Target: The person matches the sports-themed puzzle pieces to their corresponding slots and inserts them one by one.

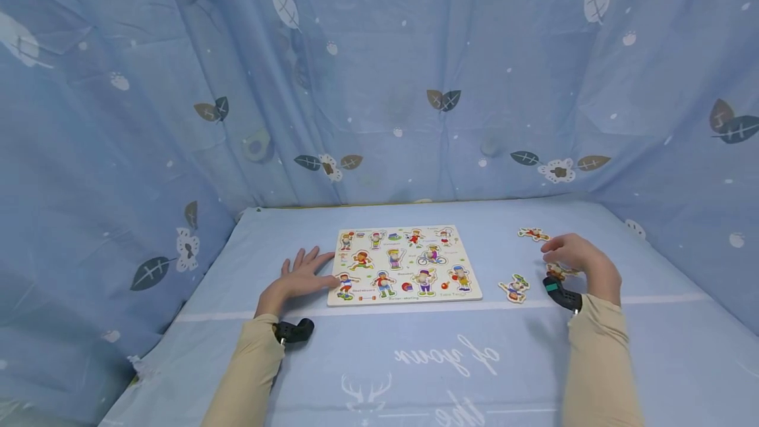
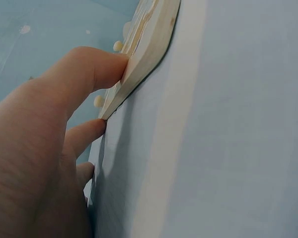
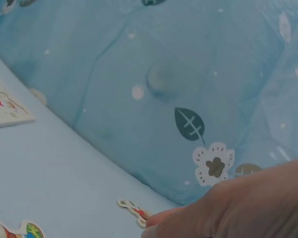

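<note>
A wooden peg puzzle board (image 1: pixel 370 262) with sports figures lies flat on the table. My left hand (image 1: pixel 301 279) is at its left end, fingers spread. In the left wrist view, the thumb (image 2: pixel 102 64) presses on the edge of the board (image 2: pixel 149 54) and a fingertip touches its side. To the right, my right hand (image 1: pixel 578 259) hovers over loose puzzle pieces, fingers loosely bent, with nothing visibly held. One piece (image 1: pixel 534 234) lies just beyond its fingertips, another (image 1: pixel 514 288) to the left, and a third (image 1: pixel 557 271) is partly hidden below the hand.
A pale blue cloth (image 1: pixel 379 348) with white lettering covers the table. Blue patterned curtains (image 1: pixel 379 84) hang behind and at both sides. Small knobs (image 2: pixel 118 46) stick up from the board.
</note>
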Tool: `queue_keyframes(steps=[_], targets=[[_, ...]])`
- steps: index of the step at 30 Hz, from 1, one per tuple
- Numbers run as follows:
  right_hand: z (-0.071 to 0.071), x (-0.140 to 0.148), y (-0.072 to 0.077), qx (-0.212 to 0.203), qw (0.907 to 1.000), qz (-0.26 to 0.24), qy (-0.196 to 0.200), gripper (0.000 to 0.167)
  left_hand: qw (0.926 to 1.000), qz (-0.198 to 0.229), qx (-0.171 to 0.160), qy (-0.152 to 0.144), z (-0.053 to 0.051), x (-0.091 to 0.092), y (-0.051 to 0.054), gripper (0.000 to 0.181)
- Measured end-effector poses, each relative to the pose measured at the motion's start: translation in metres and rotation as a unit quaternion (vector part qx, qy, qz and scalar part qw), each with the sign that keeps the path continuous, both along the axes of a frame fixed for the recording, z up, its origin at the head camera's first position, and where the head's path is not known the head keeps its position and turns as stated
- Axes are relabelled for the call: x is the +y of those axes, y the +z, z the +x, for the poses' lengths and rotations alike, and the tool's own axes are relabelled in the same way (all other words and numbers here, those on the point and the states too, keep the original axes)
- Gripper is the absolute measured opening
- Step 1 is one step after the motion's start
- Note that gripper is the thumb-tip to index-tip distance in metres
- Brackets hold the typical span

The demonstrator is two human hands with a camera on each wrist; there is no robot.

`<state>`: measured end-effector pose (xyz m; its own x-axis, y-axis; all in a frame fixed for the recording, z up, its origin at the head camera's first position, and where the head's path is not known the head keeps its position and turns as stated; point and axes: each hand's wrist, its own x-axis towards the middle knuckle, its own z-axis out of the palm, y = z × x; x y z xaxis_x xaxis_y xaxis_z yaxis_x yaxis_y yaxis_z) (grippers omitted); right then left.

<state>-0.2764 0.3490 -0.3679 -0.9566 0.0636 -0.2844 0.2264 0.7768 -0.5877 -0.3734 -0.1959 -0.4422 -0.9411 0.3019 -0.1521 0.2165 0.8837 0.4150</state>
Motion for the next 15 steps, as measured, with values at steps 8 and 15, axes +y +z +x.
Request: queue_keyframes(steps=[8, 15], targets=[[0.004, 0.014, -0.012, -0.037, 0.9974, -0.033, -0.052, 0.040, 1.0000, -0.001, 0.000, 0.000, 0.002, -0.001, 0.001, 0.089], [-0.002, 0.025, -0.031, -0.023, 0.9960, -0.060, -0.061, 0.033, 1.0000, -0.004, 0.000, -0.002, 0.008, 0.001, 0.007, 0.091]])
